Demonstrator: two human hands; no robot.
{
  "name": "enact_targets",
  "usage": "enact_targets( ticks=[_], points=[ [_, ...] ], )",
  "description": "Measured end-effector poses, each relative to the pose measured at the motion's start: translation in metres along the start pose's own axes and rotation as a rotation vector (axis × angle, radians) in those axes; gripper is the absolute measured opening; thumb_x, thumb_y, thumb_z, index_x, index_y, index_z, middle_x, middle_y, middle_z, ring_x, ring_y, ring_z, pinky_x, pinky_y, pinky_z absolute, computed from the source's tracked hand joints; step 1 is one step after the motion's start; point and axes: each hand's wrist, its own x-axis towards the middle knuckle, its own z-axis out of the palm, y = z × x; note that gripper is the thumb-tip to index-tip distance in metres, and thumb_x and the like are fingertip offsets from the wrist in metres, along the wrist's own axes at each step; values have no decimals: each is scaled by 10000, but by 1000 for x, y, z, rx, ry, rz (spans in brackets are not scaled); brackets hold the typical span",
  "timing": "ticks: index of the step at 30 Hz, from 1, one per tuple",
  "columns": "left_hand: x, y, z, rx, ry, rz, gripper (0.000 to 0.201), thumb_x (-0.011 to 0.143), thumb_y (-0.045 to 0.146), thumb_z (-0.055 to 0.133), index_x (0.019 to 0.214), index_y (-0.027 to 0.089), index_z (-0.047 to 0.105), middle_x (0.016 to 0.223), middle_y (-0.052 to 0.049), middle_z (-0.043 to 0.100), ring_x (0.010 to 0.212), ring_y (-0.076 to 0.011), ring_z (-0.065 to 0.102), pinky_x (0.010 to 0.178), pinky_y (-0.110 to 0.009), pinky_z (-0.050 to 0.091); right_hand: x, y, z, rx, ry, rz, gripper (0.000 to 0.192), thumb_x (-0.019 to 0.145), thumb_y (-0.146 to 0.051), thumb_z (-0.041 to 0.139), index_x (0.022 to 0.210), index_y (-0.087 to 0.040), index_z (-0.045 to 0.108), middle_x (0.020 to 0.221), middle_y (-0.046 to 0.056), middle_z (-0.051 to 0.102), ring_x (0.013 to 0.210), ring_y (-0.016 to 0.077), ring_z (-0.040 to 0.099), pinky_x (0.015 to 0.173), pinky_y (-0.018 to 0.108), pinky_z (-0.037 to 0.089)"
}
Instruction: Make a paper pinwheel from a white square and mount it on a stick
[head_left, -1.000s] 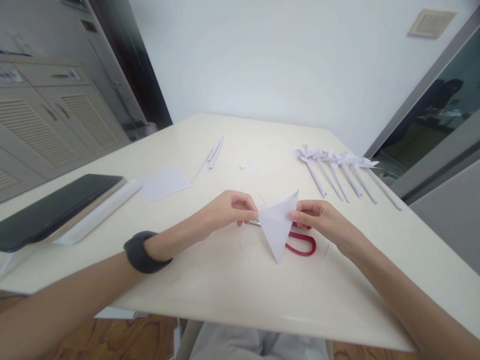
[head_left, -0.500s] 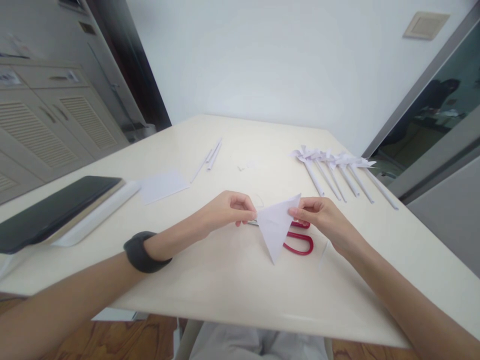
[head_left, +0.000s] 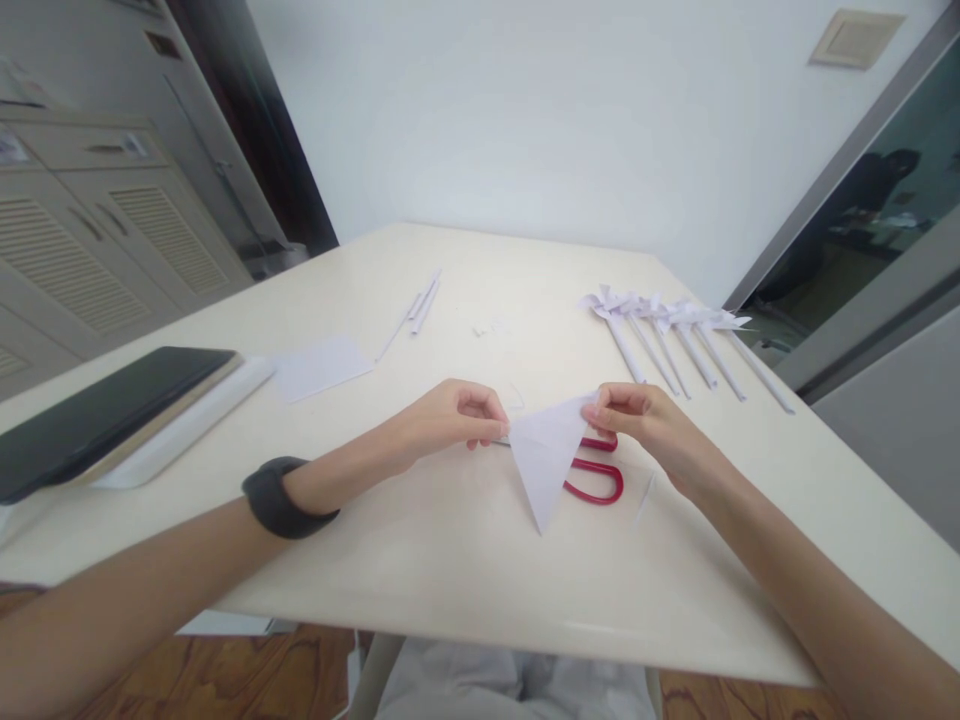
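Observation:
A white piece of paper (head_left: 546,450), folded into a triangle, hangs point-down between my two hands. My left hand (head_left: 471,415) pinches its left corner between thumb and fingers. At the upper right corner, my right hand (head_left: 637,412) grips the paper the same way. Under and behind the paper lies a pair of scissors with red handles (head_left: 616,485); the paper hides much of it, and a bit of blade shows near my left fingertips. A thin white paper strip (head_left: 646,497) rests just right of the handles.
Several paper pinwheels on rolled sticks (head_left: 686,335) lie in a row at the back right. Rolled paper sticks (head_left: 424,305) and a paper sheet (head_left: 319,368) are at the left, beside a dark-topped stack (head_left: 112,410). Small paper scraps (head_left: 482,328) lie mid-table (head_left: 480,570).
The paper triangle has turned slightly, its lower tip shifting a little left. Both hands keep their pinch on its corners. The whole view has moved slightly.

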Motion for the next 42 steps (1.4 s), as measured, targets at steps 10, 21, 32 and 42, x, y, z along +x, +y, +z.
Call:
enact_targets(
  ticks=[10, 21, 32, 42],
  points=[
    [2, -6, -1, -18, -34, 34, 93, 696, 216, 652, 647, 150, 608, 618, 8, 592, 589, -100, 519, 541, -217, 397, 0, 1, -1, -58, 72, -22, 294, 817, -389, 594, 619, -195, 497, 590, -27, 463, 612, 137, 421, 593, 286, 305],
    [-3, -4, -7, -28, -3, 100, 75, 754, 212, 590, 711, 151, 588, 714, -7, 596, 637, -94, 531, 601, -221, 419, 1, 3, -2, -201, -11, 94, 394, 809, -546, 534, 617, -203, 554, 621, 4, 485, 640, 179, 449, 635, 335, 337],
    [1, -6, -9, -26, 96, 182, 111, 763, 264, 597, 719, 163, 586, 721, 4, 573, 704, -115, 534, 667, -233, 427, -1, 11, 5, -198, -292, 71, 351, 809, -465, 590, 607, -200, 480, 647, 0, 511, 596, 147, 441, 535, 281, 311],
    [10, -7, -22, -51, 49, 139, 87, 698, 241, 675, 707, 164, 636, 734, 6, 604, 711, -138, 549, 670, -241, 429, -5, -8, 4, 132, 26, -70, 238, 845, -359, 583, 692, -193, 505, 602, -30, 459, 590, 113, 406, 569, 265, 309]
  ],
)
